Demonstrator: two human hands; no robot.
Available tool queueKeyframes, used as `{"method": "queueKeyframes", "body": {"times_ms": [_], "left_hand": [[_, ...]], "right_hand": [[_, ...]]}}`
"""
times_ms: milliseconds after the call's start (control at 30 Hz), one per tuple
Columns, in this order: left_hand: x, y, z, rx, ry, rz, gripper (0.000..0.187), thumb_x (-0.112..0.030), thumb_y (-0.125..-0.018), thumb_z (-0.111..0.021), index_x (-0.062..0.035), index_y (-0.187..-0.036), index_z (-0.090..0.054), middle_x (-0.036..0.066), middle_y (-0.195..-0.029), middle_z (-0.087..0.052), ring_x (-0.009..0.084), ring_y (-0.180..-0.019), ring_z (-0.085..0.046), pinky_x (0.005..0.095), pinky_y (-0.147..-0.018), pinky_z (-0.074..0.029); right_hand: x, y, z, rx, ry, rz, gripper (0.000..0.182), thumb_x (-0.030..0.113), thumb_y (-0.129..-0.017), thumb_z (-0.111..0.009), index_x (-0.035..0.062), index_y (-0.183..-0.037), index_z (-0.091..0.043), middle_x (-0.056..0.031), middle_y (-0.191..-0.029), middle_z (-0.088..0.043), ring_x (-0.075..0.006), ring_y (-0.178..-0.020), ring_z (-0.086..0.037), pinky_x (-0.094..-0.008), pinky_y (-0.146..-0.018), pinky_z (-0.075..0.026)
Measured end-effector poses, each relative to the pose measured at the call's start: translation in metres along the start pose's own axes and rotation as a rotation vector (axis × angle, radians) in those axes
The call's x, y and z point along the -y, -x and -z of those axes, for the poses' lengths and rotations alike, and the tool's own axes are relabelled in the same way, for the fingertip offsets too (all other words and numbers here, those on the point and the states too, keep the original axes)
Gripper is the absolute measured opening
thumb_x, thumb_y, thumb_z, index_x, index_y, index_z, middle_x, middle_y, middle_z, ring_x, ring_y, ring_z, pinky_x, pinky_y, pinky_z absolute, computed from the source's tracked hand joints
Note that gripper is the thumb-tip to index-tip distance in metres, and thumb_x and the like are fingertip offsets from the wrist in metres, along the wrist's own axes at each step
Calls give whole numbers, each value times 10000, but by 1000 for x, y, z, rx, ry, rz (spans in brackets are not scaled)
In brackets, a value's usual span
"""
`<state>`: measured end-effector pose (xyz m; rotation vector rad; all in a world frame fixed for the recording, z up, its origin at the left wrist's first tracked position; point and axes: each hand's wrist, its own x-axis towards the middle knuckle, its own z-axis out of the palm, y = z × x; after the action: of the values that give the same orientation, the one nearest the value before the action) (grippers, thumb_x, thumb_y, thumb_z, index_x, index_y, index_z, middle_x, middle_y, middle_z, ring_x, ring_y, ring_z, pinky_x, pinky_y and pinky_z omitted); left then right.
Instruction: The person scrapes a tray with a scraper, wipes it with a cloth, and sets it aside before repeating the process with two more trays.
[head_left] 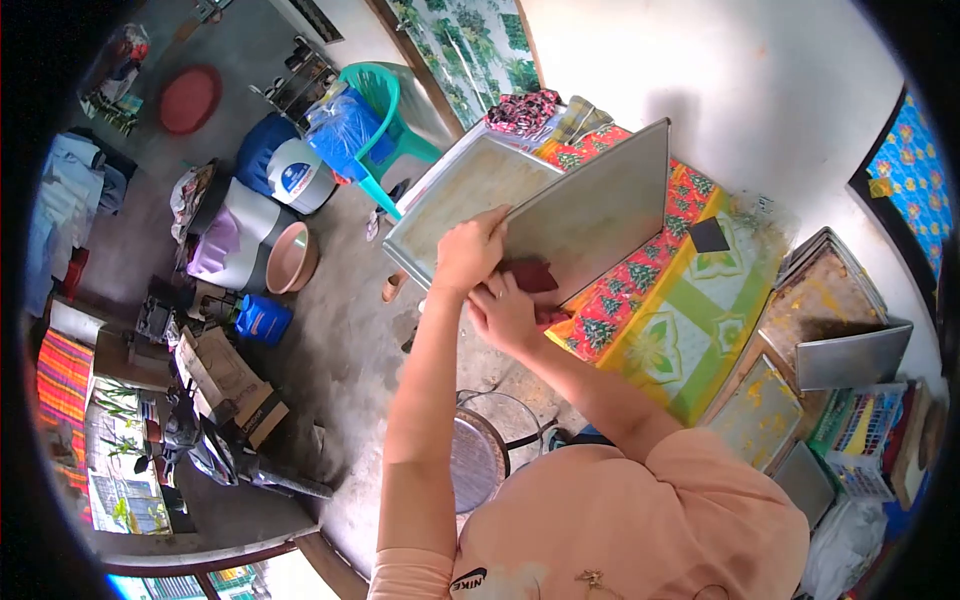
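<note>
My left hand (470,252) is closed on the near edge of a flat metal baking tray (600,215), which stands tilted up on its side. Just below it, my right hand (503,312) is closed at the tray's lower near corner. A dark red cloth (532,275) shows beside the right fingers against the tray's face; the fingers partly hide how it is held. Another shallow tray (470,195) with a stained surface lies flat behind the raised one, on the table. Under the raised tray spreads a red and green patterned tablecloth (640,300).
A small dark square (710,235) lies on the tablecloth. More stained trays (820,300) lean at the right, near a plastic basket (868,445). A round stool (475,460) stands close to my body. Beyond the table is a green chair (385,120); a cardboard box (228,380) sits at left.
</note>
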<state>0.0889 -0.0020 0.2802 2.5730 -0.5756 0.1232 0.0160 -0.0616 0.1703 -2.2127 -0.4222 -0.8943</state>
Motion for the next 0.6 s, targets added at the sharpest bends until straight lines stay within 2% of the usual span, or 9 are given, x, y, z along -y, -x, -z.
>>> {"method": "queueKeyframes", "body": {"times_ms": [100, 267, 300, 333, 400, 433, 467, 533, 600], "left_hand": [[0, 2, -3, -59, -66, -48, 350, -176, -870, -511, -236, -1185, -651, 134, -1007, -682, 333, -920, -650, 440, -803, -518], [-4, 3, 1, 6, -41, 22, 335, -196, -880, -558, -211, -1204, -641, 143, -1040, -669, 352, -975, -625, 432, -842, -492], [-6, 2, 1, 8, -34, 13, 334, -193, -878, -559, -206, -1200, -644, 143, -1042, -668, 351, -977, -625, 431, -845, -491], [-6, 3, 0, 15, -29, -8, 335, -191, -877, -557, -201, -1201, -643, 152, -1028, -668, 354, -961, -629, 431, -836, -494], [-5, 9, -1, 23, -17, -53, 338, -186, -876, -553, -190, -1203, -640, 170, -999, -668, 360, -930, -636, 433, -819, -499], [-9, 13, 3, 56, -22, -86, 344, -178, -872, -554, -188, -1205, -639, 175, -974, -668, 365, -904, -639, 438, -799, -503], [-15, 20, 8, 90, -26, -120, 350, -171, -868, -554, -187, -1207, -638, 181, -948, -667, 369, -878, -642, 443, -778, -507], [-32, 36, 13, 130, -45, -189, 358, -153, -857, -557, -186, -1203, -641, 186, -896, -666, 373, -827, -645, 449, -734, -512], [-50, 56, 12, 141, -77, -255, 362, -132, -844, -564, -189, -1191, -649, 183, -841, -663, 373, -775, -645, 452, -685, -516]], "right_hand": [[4, 56, -26, 107, -50, -157, 314, 194, -777, -628, 96, -1075, -614, -90, -1038, -554, -312, -926, -562, -407, -644, -537], [-43, 145, -36, 517, 33, -330, 353, 209, -780, -610, 111, -1118, -630, -117, -1067, -583, -331, -919, -605, -450, -681, -537], [-56, 154, -38, 670, 1, -523, 314, 233, -782, -597, 90, -1054, -665, -152, -1044, -619, -345, -904, -635, -467, -725, -530], [-68, 152, -28, 733, -114, -680, 295, 262, -776, -585, 59, -965, -686, -189, -942, -657, -368, -874, -650, -467, -740, -518], [-96, 158, -20, 549, -265, -732, 303, 259, -761, -580, 14, -914, -671, -209, -830, -658, -350, -825, -660, -444, -724, -505], [-102, 147, 0, 547, -409, -832, 310, 257, -749, -580, -21, -871, -644, -203, -739, -644, -293, -769, -667, -403, -701, -496], [-110, 144, 11, 401, -547, -956, 307, 252, -743, -583, -26, -864, -631, -150, -786, -661, -231, -767, -655, -362, -697, -490], [-103, 116, 64, 95, -701, -1036, 300, 237, -753, -581, 7, -938, -636, -98, -876, -674, -209, -794, -648, -351, -707, -504], [-110, 96, 111, -259, -1233, -1402, 284, 206, -795, -563, 49, -1022, -624, -64, -937, -668, -202, -831, -643, -351, -754, -518]]}}
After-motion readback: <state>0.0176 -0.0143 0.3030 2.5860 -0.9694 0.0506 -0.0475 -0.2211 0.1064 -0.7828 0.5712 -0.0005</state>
